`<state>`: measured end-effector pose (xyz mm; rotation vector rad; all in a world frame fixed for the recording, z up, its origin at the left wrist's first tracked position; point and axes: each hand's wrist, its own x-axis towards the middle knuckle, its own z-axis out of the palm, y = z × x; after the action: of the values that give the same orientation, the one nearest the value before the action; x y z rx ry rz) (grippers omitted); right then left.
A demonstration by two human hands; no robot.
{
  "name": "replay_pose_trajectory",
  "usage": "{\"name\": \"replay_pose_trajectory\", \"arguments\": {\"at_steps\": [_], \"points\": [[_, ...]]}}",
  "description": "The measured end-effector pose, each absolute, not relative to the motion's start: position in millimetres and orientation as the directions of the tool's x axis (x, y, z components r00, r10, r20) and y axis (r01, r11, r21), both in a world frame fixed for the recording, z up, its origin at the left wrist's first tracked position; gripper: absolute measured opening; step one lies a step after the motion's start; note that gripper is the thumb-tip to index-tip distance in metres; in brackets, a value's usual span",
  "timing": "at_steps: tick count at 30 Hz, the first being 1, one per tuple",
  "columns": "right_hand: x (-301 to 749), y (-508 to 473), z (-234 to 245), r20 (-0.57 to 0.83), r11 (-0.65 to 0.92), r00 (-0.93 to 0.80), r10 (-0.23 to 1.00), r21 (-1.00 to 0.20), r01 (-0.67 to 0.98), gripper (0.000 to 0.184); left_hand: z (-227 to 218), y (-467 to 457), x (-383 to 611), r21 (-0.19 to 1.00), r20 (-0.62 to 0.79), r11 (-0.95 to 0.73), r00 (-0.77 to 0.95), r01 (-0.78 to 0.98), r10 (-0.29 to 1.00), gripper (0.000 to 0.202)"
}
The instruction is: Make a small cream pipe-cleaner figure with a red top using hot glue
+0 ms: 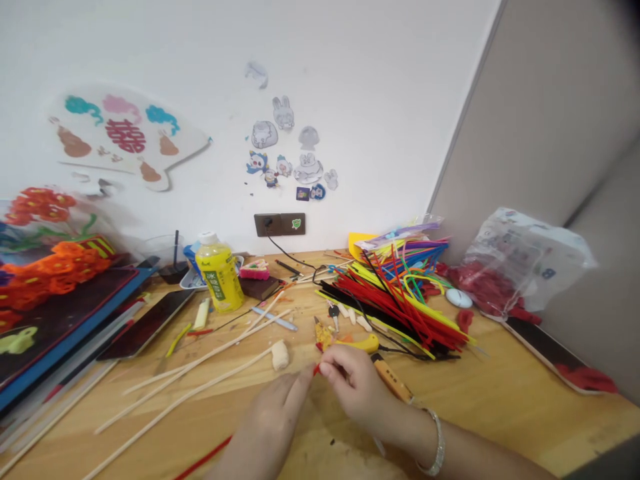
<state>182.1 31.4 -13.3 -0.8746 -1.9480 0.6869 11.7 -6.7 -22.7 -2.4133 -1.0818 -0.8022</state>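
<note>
Over tabletop [500, 383], between hands: red pipe cleaner [317, 370] slanting lower-left from right hand [356, 381], I'm pinching it there; left hand [277, 408] lying just beside, its grip I can't tell.

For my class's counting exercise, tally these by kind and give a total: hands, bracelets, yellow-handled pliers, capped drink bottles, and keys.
Hands: 2 (left hand, right hand)
Bracelet: 1
Yellow-handled pliers: 1
Capped drink bottle: 1
Key: 1
Total: 6
</note>
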Motion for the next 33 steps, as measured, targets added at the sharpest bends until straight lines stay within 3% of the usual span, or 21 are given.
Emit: {"name": "replay_pose_trajectory", "arguments": {"at_steps": [3,5,11,14,16,24,33], "points": [[177.9,27.7,-13.4,0.461,0.55,-0.319,0.828,-0.778,0.304,0.025,-29.4,-7.8,14.5,-0.105,0.665,-0.626,0.523,0.772,0.533,0.034],[180.8,30.7,-10.6,0.459,0.592,-0.397,0.795,-0.731,0.34,0.026,-30.6,-6.2,14.7,-0.081,0.679,-0.618,0.497,0.782,0.54,0.037],[200.7,49.4,4.2,0.373,0.88,-0.798,0.474,-0.228,0.416,0.019,-18.2,-1.5,16.2,0.038,0.586,-0.648,0.508,0.761,0.631,0.03],[202.3,51.3,3.6,0.316,0.892,-0.835,0.451,-0.127,0.434,0.018,-11.4,-3.6,18.3,0.023,0.515,-0.645,0.544,0.763,0.662,0.027],[200.5,49.4,-0.4,0.313,0.86,-0.801,0.51,-0.168,0.482,0.017,-11.0,-4.7,17.9,-0.007,0.508,-0.648,0.561,0.762,0.654,0.028],[189.4,38.9,-15.0,0.458,0.662,-0.492,0.74,-0.622,0.418,0.018,-26.0,-0.7,7.7,-0.095,0.586,-0.624,0.551,0.775,0.594,0.032],[171.7,25.9,-17.4,0.447,0.507,-0.26,0.856,-0.825,0.249,0.022,-46.2,-4.9,19.8,0.048,0.596,-0.613,0.47,0.789,0.651,0.044]]}}
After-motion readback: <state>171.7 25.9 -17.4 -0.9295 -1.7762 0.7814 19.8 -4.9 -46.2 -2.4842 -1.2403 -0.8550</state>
